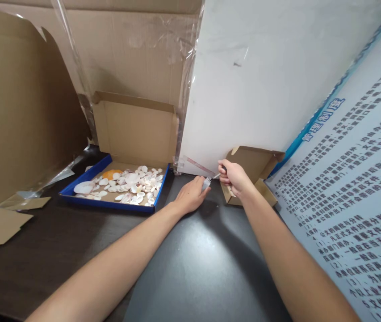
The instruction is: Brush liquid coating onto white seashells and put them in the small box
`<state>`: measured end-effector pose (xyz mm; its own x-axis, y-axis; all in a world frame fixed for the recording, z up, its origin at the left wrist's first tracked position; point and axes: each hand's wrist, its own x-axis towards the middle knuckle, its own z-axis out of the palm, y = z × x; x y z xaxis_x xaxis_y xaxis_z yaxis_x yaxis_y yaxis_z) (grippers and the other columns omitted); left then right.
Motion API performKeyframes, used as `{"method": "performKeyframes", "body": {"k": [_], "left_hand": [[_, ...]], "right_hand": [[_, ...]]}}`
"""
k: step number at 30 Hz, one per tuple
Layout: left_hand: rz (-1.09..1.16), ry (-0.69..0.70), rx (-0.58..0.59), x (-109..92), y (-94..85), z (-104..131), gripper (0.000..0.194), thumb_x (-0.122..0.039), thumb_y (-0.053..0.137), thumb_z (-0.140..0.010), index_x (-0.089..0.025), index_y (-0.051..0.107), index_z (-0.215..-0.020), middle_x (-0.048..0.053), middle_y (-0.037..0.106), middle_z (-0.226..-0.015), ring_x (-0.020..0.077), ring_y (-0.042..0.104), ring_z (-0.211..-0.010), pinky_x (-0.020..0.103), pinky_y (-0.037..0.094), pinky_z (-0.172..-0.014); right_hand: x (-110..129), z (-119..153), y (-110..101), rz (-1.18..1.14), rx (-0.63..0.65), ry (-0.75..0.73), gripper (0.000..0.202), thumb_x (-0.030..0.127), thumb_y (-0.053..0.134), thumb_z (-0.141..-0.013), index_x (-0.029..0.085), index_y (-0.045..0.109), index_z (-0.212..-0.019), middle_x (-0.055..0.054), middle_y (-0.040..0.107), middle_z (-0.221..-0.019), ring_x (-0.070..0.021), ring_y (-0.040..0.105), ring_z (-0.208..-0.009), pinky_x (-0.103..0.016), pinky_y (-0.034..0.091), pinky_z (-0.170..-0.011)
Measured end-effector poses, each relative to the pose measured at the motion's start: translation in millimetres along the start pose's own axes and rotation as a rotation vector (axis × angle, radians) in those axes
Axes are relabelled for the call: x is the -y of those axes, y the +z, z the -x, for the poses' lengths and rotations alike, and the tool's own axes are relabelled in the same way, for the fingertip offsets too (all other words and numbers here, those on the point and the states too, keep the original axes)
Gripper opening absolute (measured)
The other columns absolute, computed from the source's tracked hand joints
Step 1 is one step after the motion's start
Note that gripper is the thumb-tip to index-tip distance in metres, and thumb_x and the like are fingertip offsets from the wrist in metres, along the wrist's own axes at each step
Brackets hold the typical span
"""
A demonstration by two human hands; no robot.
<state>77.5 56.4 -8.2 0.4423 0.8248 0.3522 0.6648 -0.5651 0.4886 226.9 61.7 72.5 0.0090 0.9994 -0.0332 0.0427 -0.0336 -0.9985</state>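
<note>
My left hand rests on the dark table and pinches a small clear bottle. My right hand is closed around a thin tool with a dark handle whose pale tip meets the bottle's top. Both hands work close together at the foot of a white board. A small open cardboard box stands just behind my right hand.
A blue-edged cardboard tray with several pale shells and one orange shell lies to the left, its lid upright. Large cardboard sheets stand behind and left. A printed poster leans at the right.
</note>
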Motion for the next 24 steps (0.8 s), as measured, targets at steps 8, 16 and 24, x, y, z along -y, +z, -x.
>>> {"method": "performKeyframes", "body": {"k": [8,16,24], "left_hand": [[-0.01,-0.128,0.012,6.2,5.4,-3.9,0.024,-0.037,0.043,-0.096,-0.018,0.053,-0.106,0.012,0.062,-0.107,0.0278,0.061,-0.096,0.038,0.047,-0.082],[0.057,-0.198,0.017,3.5,2.6,-1.9,0.026,-0.035,0.054,-0.089,-0.019,0.053,-0.109,0.012,0.061,-0.112,0.0279,0.059,-0.104,0.037,0.045,-0.089],[0.272,-0.275,0.004,-52.9,-33.7,40.3,0.011,-0.029,0.044,-0.091,-0.021,0.051,-0.093,0.003,0.059,-0.088,0.0192,0.057,-0.082,0.031,0.045,-0.076]], "right_hand": [[2.6,4.1,6.2,0.011,-0.037,-0.056,0.036,0.023,0.05,-0.082,0.02,0.038,-0.048,0.009,0.027,-0.041,-0.0038,0.025,-0.031,-0.019,0.016,-0.034],[5.1,3.6,2.1,-0.003,-0.016,-0.083,0.034,0.023,0.052,-0.081,0.02,0.039,-0.05,0.008,0.029,-0.042,-0.0044,0.026,-0.032,-0.018,0.016,-0.033],[8.9,4.4,1.3,-0.018,0.011,-0.1,0.035,0.022,0.051,-0.083,0.02,0.039,-0.05,0.008,0.028,-0.042,-0.0037,0.025,-0.032,-0.018,0.014,-0.033]]}}
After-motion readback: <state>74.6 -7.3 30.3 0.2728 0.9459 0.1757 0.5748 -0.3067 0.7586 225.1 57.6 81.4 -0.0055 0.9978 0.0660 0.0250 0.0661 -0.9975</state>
